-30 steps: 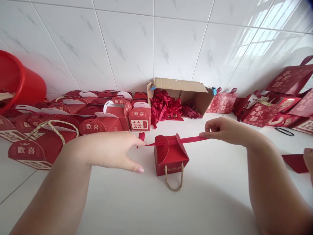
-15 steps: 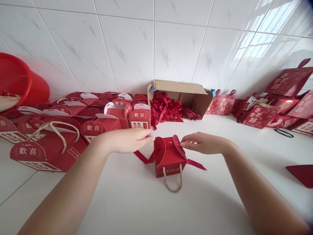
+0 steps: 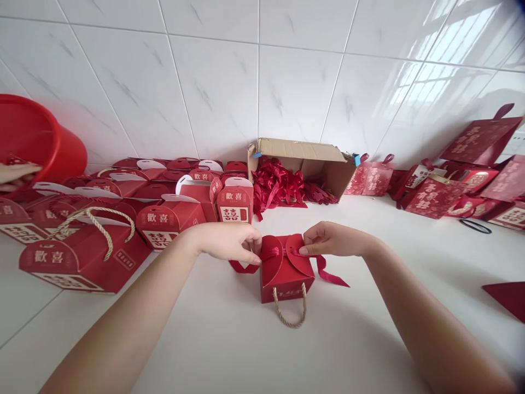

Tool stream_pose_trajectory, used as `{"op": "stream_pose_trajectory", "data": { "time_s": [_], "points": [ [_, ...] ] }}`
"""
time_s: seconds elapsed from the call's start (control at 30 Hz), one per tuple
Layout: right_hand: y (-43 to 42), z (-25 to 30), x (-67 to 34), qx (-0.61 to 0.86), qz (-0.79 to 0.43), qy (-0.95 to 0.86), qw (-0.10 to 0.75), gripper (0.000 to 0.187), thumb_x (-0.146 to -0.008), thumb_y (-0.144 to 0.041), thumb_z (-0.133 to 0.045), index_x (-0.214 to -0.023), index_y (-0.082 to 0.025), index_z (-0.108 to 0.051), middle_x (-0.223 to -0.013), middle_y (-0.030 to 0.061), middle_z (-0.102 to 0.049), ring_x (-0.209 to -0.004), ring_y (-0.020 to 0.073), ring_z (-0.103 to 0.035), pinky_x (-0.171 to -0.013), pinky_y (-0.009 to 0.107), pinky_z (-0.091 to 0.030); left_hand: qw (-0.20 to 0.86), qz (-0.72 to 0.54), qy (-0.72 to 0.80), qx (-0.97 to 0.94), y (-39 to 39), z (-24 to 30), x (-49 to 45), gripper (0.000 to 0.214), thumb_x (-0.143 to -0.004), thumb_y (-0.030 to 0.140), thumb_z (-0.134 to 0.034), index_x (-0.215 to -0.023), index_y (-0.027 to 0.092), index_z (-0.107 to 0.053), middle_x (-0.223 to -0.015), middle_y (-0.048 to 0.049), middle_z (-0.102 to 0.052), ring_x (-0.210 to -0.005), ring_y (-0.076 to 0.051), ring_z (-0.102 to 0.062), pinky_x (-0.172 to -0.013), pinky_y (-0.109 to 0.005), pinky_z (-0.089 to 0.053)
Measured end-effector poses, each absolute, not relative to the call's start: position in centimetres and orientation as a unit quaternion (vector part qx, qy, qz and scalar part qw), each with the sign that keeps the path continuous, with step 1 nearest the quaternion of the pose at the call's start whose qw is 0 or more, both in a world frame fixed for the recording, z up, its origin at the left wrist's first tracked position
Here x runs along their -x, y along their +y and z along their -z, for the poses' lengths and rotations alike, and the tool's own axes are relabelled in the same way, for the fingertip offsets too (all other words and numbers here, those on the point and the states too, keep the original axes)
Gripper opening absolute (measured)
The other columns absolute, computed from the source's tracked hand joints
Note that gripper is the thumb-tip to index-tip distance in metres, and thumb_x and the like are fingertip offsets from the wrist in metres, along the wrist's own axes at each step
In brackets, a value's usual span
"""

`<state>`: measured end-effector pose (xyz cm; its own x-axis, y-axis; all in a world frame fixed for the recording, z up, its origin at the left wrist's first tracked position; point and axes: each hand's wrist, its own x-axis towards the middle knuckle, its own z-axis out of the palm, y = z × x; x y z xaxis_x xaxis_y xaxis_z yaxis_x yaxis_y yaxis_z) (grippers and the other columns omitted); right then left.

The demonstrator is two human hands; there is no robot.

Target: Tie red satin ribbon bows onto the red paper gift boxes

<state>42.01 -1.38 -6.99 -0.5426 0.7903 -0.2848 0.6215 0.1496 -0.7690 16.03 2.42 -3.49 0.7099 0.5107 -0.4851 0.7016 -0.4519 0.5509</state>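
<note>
A small red gift box (image 3: 286,272) with a beige rope handle stands on the white tiled floor in front of me. A red ribbon (image 3: 328,272) runs through its two rounded top flaps and trails off both sides. My left hand (image 3: 229,241) pinches the ribbon at the left flap, fingers closed. At the right flap my right hand (image 3: 328,239) pinches the same ribbon, fingers curled. Both hands press the flaps together at the box's top.
Several red gift boxes (image 3: 159,219) crowd the left, with a red bucket (image 3: 33,142) behind. An open cardboard carton (image 3: 328,164) full of red ribbons lies at the wall. Red paper bags (image 3: 435,194) lie at the right; a flat red piece (image 3: 508,298) lies at the far right.
The ribbon was stretched wide between my hands a second ago. Both hands have come in to the box's top, the flaps have closed together, and the ribbon ends hang loose at the sides.
</note>
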Motion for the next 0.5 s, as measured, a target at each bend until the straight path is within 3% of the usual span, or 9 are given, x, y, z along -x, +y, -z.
{"op": "stream_pose_trajectory", "data": {
  "time_s": [0.1,0.27,0.4,0.5],
  "points": [
    [-1.1,7.2,-42.1,0.467,-0.471,-0.743,0.094,0.048,-0.077,-0.054,-0.063,-0.059,-0.018,-0.039,-0.055,-0.0074,-0.033,-0.051,0.0061,-0.024,-0.048,0.022,-0.019,0.416,0.110,0.363,-0.827,2.7,4.0,-16.1,0.022,-0.076,0.039,-0.064,-0.081,0.019,-0.055,-0.085,-0.0024,-0.066,-0.078,-0.018,-0.062,-0.064,-0.026,-0.046],
    [-1.1,7.4,-41.9,0.458,-0.490,-0.734,0.107,0.044,-0.077,-0.050,-0.065,-0.059,-0.017,-0.042,-0.058,-0.0057,-0.044,-0.052,0.0057,-0.030,-0.048,0.021,-0.023,0.403,0.073,0.405,-0.817,2.8,5.0,-16.6,0.041,-0.073,0.060,-0.061,-0.077,0.020,-0.051,-0.068,0.0008,-0.058,-0.059,-0.014,-0.053,-0.052,-0.025,-0.040],
    [-1.4,7.0,-42.0,0.464,-0.507,-0.718,0.111,0.041,-0.076,-0.050,-0.067,-0.063,-0.018,-0.044,-0.058,-0.0038,-0.052,-0.053,0.0070,-0.042,-0.047,0.020,-0.029,0.437,0.061,0.417,-0.795,2.8,4.9,-16.6,0.037,-0.072,0.056,-0.064,-0.076,0.022,-0.050,-0.060,0.0030,-0.055,-0.050,-0.013,-0.050,-0.045,-0.023,-0.035],
    [-1.7,6.1,-42.5,0.511,-0.475,-0.710,0.099,0.036,-0.074,-0.052,-0.068,-0.077,-0.020,-0.053,-0.058,-0.0027,-0.057,-0.052,0.0095,-0.048,-0.042,0.020,-0.026,0.405,0.060,0.426,-0.807,2.7,3.7,-15.7,0.036,-0.072,0.056,-0.064,-0.066,0.021,-0.057,-0.052,0.0048,-0.044,-0.040,-0.009,-0.037,-0.040,-0.022,-0.026]
  ]
}}
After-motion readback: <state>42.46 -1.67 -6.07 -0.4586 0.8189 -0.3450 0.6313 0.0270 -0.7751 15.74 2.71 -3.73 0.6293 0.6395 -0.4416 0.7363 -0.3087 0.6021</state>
